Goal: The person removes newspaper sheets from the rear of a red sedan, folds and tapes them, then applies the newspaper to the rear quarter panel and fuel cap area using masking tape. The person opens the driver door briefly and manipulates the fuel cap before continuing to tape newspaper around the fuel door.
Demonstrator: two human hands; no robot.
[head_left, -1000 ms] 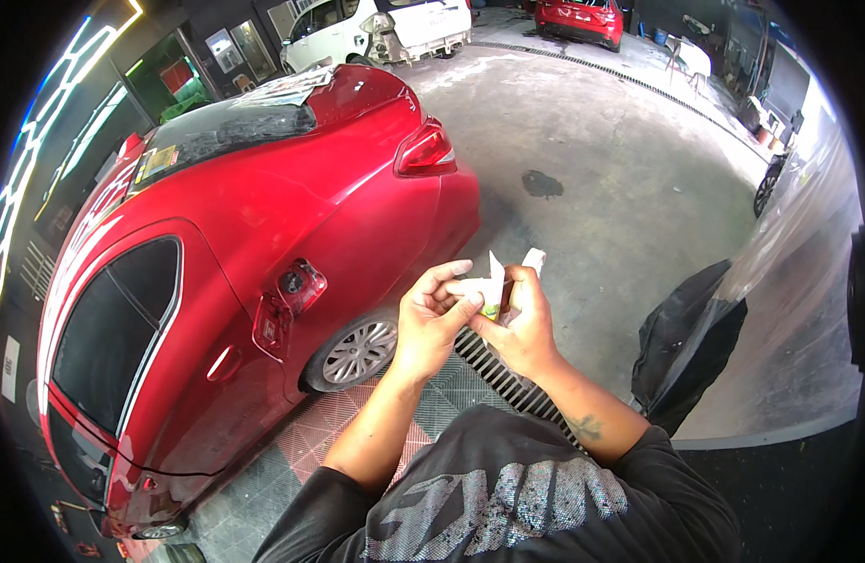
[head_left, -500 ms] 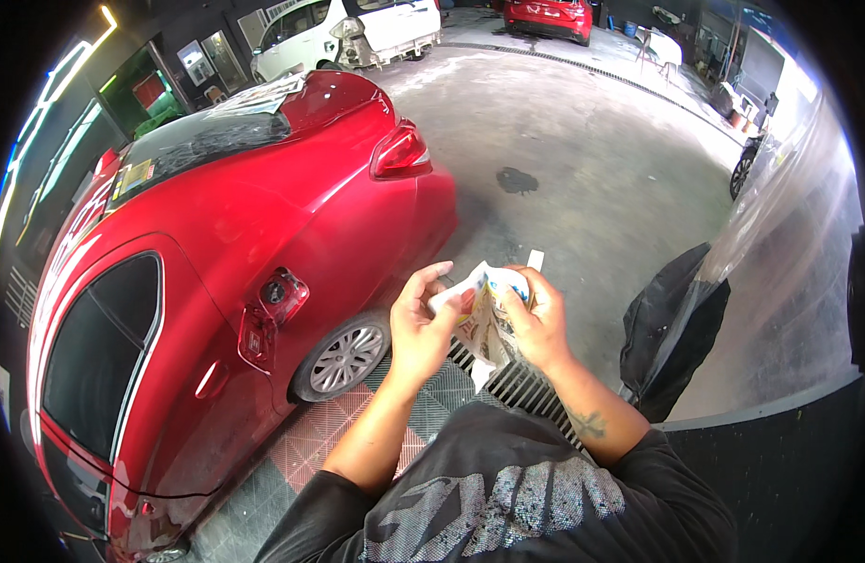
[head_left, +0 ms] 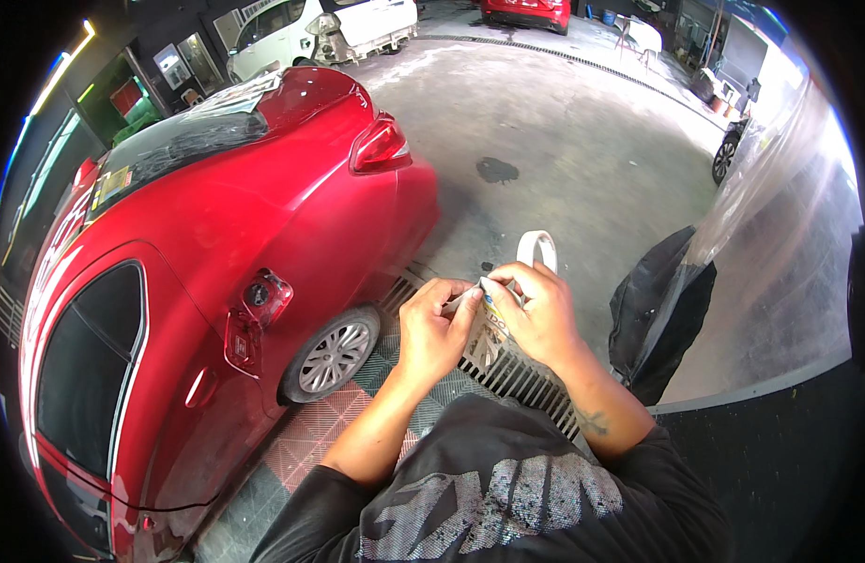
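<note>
My left hand (head_left: 432, 324) and my right hand (head_left: 535, 319) meet in front of my chest, thumbs and fingertips pinched on the upper edge of a printed sheet (head_left: 491, 327). It looks like thin paper, whitish with coloured print, and hangs below the fingers. The hands hide much of it. Looped beside the fingers of my right hand is a white roll of tape (head_left: 536, 246), standing up beyond the knuckles with its open centre showing.
To my left stands a red car (head_left: 226, 206) with its fuel flap (head_left: 242, 342) open. A floor grating (head_left: 526, 385) runs below my hands. Plastic sheeting (head_left: 761, 253) and a black cover (head_left: 653, 314) hang at right. A white car (head_left: 357, 28) is parked farther back.
My hands have come together, and the sheet's spread top is now pinched between them. The tape roll has turned so its ring faces up beyond my right hand. The view has shifted slightly right.
</note>
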